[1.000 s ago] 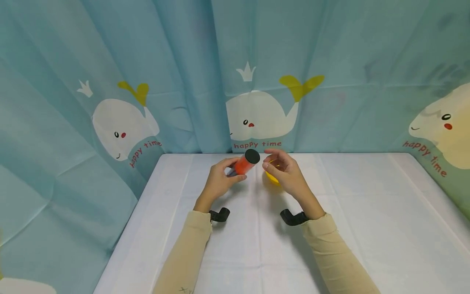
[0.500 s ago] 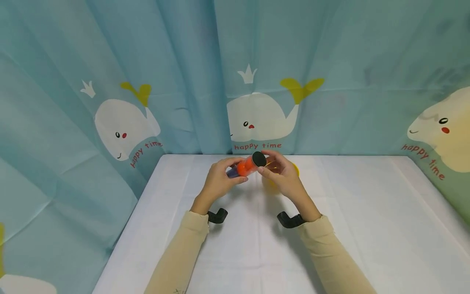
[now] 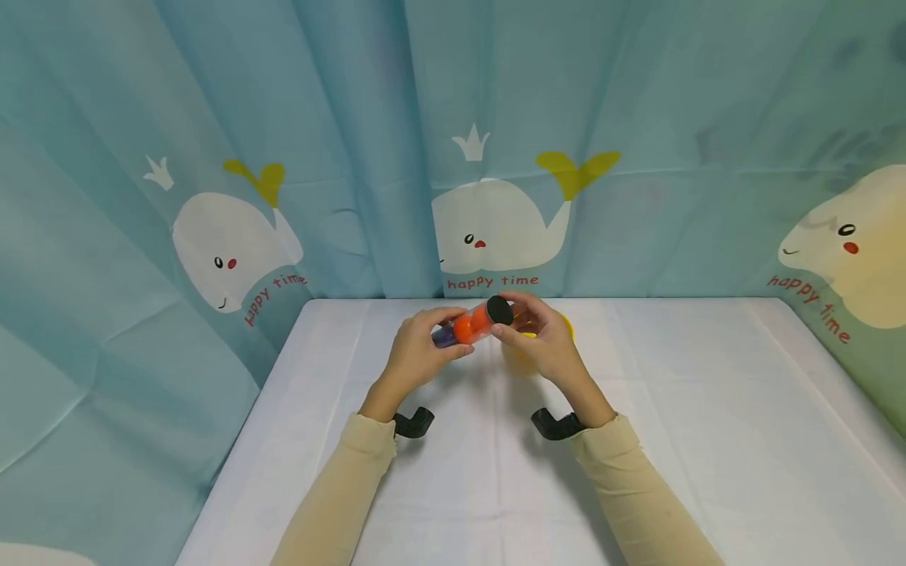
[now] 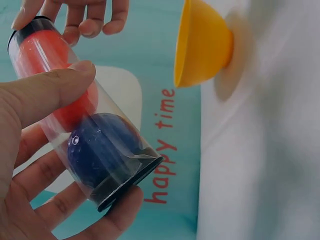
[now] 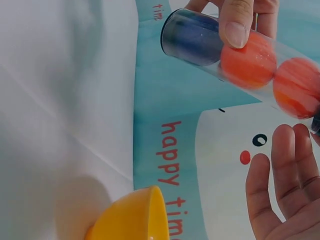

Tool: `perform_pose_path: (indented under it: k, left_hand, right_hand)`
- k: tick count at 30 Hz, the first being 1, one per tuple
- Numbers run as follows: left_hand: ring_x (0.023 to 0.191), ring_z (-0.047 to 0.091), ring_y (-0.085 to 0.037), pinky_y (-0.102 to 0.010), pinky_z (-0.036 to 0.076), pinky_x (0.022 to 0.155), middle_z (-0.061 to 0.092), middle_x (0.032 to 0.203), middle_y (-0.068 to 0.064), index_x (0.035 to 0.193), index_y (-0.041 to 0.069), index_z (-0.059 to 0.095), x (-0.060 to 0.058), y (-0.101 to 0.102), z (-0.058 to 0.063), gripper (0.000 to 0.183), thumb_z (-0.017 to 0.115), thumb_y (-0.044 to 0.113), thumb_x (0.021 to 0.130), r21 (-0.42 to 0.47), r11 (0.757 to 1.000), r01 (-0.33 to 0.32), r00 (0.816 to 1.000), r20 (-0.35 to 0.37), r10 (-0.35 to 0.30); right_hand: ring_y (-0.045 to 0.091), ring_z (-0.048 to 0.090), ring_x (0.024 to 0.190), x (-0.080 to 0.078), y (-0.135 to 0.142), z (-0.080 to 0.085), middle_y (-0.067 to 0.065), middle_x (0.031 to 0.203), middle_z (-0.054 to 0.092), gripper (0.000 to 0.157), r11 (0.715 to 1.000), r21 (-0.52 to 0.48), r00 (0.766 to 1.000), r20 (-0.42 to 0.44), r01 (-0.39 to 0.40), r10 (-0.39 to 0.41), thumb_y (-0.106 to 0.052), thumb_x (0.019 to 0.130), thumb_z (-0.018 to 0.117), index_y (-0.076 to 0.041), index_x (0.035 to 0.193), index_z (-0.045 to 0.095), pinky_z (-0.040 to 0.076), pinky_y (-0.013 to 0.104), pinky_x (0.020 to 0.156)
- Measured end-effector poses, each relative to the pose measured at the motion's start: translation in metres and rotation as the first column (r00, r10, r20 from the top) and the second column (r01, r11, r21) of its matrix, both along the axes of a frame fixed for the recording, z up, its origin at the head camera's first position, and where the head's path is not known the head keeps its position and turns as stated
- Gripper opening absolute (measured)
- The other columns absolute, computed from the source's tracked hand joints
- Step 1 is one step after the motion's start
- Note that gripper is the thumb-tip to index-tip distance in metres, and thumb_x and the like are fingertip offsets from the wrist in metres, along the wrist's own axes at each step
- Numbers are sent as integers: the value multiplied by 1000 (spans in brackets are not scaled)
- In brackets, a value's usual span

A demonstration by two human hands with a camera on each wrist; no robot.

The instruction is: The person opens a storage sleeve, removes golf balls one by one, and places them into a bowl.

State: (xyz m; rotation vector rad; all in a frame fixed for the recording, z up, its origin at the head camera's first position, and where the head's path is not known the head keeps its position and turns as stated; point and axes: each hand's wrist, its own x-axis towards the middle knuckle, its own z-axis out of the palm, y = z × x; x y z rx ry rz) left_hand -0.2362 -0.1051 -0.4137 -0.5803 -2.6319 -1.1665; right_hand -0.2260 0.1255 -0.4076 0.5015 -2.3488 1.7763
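A clear plastic tube [image 3: 480,321] with black end caps is held tilted above the table. Inside it sit a dark blue ball [image 4: 97,147] and two orange-red balls [image 5: 248,61]. My left hand [image 3: 416,346] grips the tube round its blue-ball end, thumb across the side. At the upper end, the thumb and index finger of my right hand [image 3: 546,342] pinch the black cap [image 3: 499,310], while its other fingers stay spread off the tube. Behind the right hand, a yellow bowl [image 4: 206,45] stands on the table, partly hidden in the head view.
The table [image 3: 495,487] wears a white cloth with fold lines. A light blue curtain [image 3: 368,157] printed with white whales hangs right behind its back edge and along the left. Black curved mounts [image 3: 414,423] stick out from both wrists.
My right hand has moved left from beside the bowl onto the tube's cap. The tube has tipped further over to the right, and more of the yellow bowl's right rim shows.
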Motion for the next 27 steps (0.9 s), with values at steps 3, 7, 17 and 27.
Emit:
perform_pose_path:
  k: [3, 7, 17, 27]
  left_hand:
    - [114, 66, -24, -49, 50, 105, 74, 122, 0, 127, 18, 72, 1, -2, -2, 55, 92, 26, 76, 21, 1000, 8, 1000, 2, -8]
    - [114, 66, -24, -50, 49, 105, 75, 122, 0, 126, 19, 73, 0, -4, -4, 55, 92, 25, 76, 54, 998, 20, 1000, 5, -20]
    - [118, 65, -22, -51, 47, 111, 73, 124, 0, 125, 20, 73, -4, -8, -6, 53, 92, 21, 76, 145, 987, 77, 997, 16, -80]
    - [118, 66, -21, -49, 51, 108, 73, 125, 0, 129, 20, 71, -4, -9, -7, 55, 91, 20, 77, 168, 978, 124, 990, 44, -133]
  right_hand:
    - [24, 60, 90, 0, -2, 0, 14, 101, 63, 49, 1000, -8, 1000, 0, -3, 3, -17, 90, 80, -13, 136, 63, 53, 24, 88]
    - [23, 59, 89, 0, -3, 0, 14, 100, 63, 47, 1000, -23, 1000, -4, -12, 12, -15, 90, 80, -12, 134, 64, 53, 22, 86]
    - [24, 56, 90, 0, 0, -2, 9, 104, 60, 44, 998, -56, 1000, 2, -26, 26, -19, 90, 80, -15, 131, 65, 53, 25, 80]
    - [22, 59, 87, -1, 5, -2, 8, 110, 64, 41, 999, -16, 999, -25, -42, 41, -15, 88, 81, -13, 126, 67, 53, 25, 83]
